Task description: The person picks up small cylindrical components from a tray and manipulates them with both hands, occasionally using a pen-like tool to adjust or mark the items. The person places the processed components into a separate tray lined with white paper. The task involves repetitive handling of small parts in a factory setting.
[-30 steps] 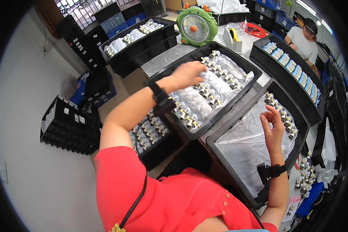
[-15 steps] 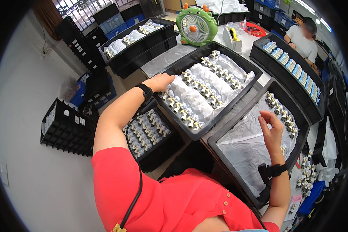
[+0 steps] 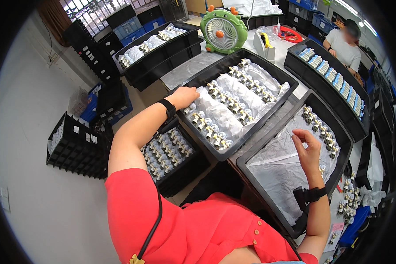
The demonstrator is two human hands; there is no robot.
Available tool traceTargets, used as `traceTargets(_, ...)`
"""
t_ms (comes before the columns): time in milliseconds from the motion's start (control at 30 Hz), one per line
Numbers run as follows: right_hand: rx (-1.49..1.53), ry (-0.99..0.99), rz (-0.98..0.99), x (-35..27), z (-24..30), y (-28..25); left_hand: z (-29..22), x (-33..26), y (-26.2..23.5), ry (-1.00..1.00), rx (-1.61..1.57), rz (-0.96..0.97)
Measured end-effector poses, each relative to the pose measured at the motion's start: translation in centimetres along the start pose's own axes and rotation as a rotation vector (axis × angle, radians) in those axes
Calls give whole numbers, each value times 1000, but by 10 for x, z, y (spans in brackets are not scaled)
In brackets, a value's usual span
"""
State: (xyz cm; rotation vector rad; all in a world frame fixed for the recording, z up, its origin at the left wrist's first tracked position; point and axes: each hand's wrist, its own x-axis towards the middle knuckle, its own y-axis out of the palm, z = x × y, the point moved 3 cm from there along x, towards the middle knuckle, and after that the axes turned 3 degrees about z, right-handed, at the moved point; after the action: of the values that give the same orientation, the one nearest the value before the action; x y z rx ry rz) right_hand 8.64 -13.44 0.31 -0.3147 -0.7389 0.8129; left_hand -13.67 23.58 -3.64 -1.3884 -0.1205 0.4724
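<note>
At the far left, a stack of black crates (image 3: 81,147) stands beside the wall. To its right, below the surface (image 3: 185,69), a lower black tray (image 3: 191,169) holds close rows of the same small clear-domed parts seen above. The left hand (image 3: 184,97) is at the left corner of the middle tray (image 3: 224,152); its fingers are bent down just beside one grey part (image 3: 190,108), and I cannot tell whether they are clamped on it. In this tray, rows of clear-domed parts (image 3: 211,130) alternate with white sheets (image 3: 240,90). Right of it, the right tray (image 3: 262,191) carries a sheet over most of its floor and a row of parts along its upper right edge. The right hand (image 3: 309,152) is above this tray, fingers curled, thumb and forefinger tips close; contact between them cannot be determined. More parts (image 3: 348,200) lie loose beyond the tray's right edge.
</note>
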Motion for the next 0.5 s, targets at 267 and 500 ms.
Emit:
traceTargets(267,-3,7,24,-1,-3,1,6,-6,-16,-8,-80,121)
traceTargets(500,-5,16,51,0,0,4,5,-1,2,9,15,-5)
